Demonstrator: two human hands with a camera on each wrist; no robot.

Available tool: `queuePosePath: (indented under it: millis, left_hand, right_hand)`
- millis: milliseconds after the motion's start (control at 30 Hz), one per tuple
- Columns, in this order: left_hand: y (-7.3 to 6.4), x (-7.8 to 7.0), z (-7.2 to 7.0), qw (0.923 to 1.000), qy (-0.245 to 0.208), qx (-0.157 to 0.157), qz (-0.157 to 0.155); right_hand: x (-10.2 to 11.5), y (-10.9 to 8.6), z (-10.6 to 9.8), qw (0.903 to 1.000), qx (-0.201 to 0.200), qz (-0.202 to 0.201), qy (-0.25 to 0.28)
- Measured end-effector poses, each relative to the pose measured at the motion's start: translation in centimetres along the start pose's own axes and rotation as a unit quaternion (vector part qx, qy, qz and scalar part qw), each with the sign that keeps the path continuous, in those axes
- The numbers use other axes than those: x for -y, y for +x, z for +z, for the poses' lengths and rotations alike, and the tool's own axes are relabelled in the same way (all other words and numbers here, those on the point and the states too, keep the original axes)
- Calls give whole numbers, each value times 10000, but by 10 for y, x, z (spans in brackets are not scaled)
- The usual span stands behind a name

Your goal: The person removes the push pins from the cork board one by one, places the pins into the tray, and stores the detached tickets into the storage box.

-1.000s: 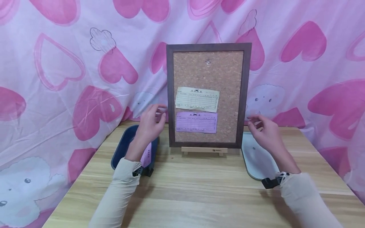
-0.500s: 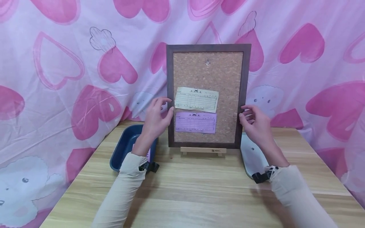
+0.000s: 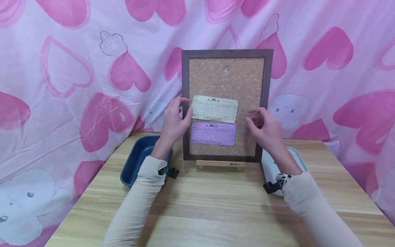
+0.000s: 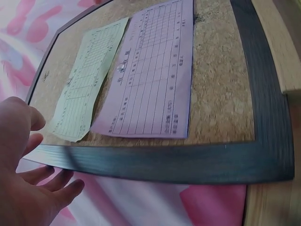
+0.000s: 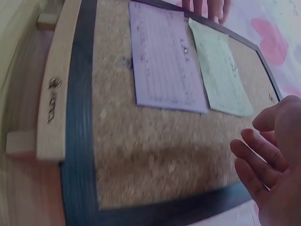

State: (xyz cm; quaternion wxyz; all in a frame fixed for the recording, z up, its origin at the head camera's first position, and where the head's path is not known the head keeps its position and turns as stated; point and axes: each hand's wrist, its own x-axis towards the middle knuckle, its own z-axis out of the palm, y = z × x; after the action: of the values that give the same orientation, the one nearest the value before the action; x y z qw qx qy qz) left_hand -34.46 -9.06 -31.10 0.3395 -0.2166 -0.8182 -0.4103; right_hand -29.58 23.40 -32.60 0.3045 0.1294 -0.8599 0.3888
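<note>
A framed cork board (image 3: 226, 82) stands upright on a small wooden stand (image 3: 220, 164). Metal pins fix a pale yellow-green form slip (image 3: 215, 109) to it, with a purple form slip (image 3: 213, 134) just below. At the board's left edge is my left hand (image 3: 176, 120), thumb and index finger apart beside the yellow-green slip's left end. In the left wrist view, its other fingers (image 4: 70, 188) reach past the dark frame's edge; contact is unclear. My right hand (image 3: 266, 128), fingers loosely bent, is before the board's right side, right of the slips, holding nothing.
A dark blue tray (image 3: 131, 163) sits left of the board, partly behind my left forearm. On the right, a pale tray (image 3: 297, 156) is partly covered by my right arm. Another pin (image 3: 226, 69) is high on the cork. A pink heart-patterned cloth (image 3: 71, 103) hangs behind the table.
Both hands have moved inward and up toward the board. My left hand came from over the blue tray to the frame's left edge; my right moved left from the pale tray to before the cork.
</note>
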Motion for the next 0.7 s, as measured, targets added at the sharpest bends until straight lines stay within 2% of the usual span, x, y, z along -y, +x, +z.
queuePosePath:
  millis: [300,533,700]
  left_hand:
    - [6,0,15,9990,-308,-294,-102]
    - [11,1,27,9975,-434,-347,-433]
    - [14,-1,35,9952,-602,-553,-534]
  right_hand:
    - [14,9,20,9988,304,-357,104]
    - [21,17,35,9962,348,-779,187]
    - [29,23,44,9948,427,-920,124]
